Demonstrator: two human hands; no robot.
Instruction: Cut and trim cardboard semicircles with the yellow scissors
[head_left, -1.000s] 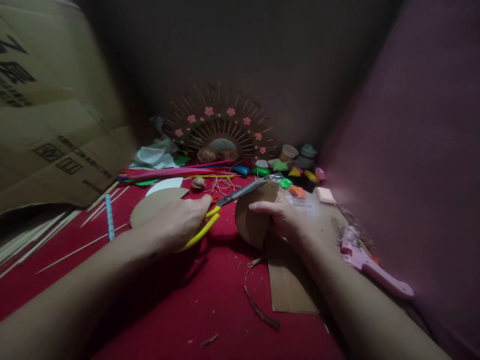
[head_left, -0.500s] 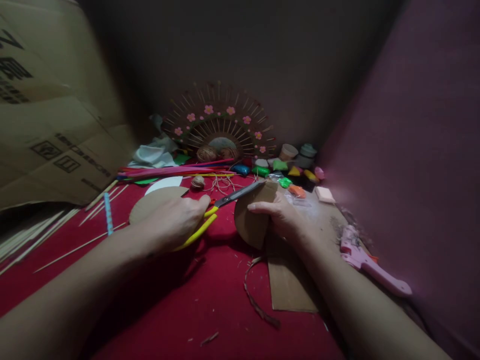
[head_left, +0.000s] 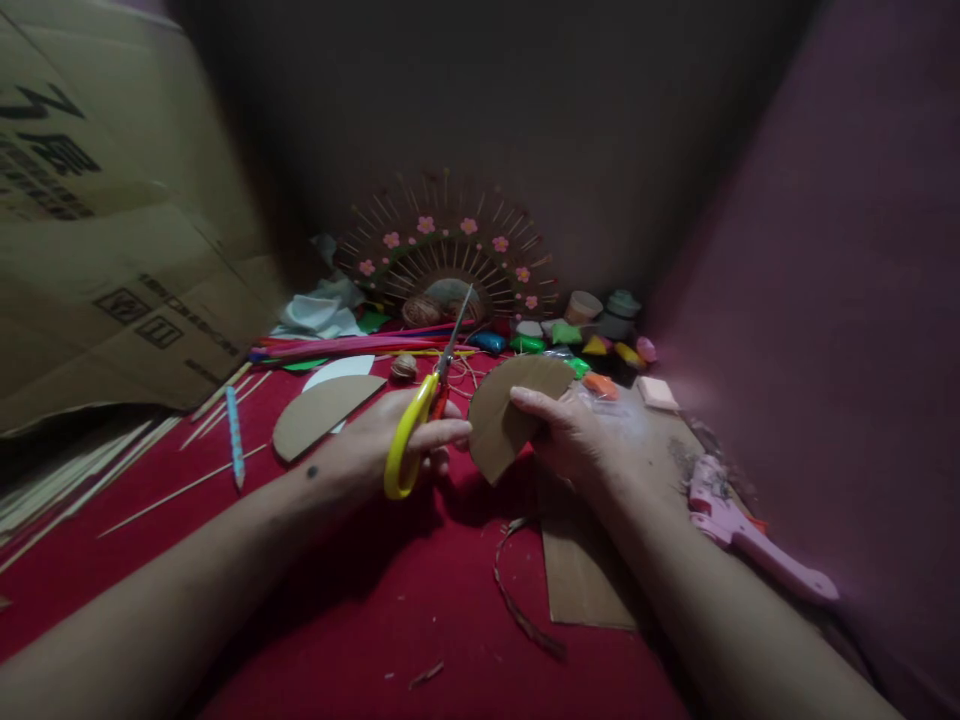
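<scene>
My left hand point(head_left: 409, 432) holds yellow-handled scissors point(head_left: 409, 440), their blades pointing up and away. Its extended finger is at the left edge of a half-round cardboard piece point(head_left: 499, 415). That piece is gripped by my right hand point(head_left: 562, 425), with the thumb lying on its face. Left of my left hand, another half-round cardboard piece point(head_left: 322, 408) rests on the red cloth point(head_left: 360, 640), partly over a white half-round piece point(head_left: 341, 367).
A stick fan with pink flowers point(head_left: 469, 227) stands at the back. Colored clay packets point(head_left: 528, 343) lie before it. At right are a pink glue gun point(head_left: 757, 545) and flat cardboard point(head_left: 589, 570); at left, thin sticks point(head_left: 180, 490) and a large carton point(head_left: 127, 250).
The scissors have swung upright, away from the cardboard piece, and their blades have come together. The held piece has turned to show more of its face. The view has shifted slightly.
</scene>
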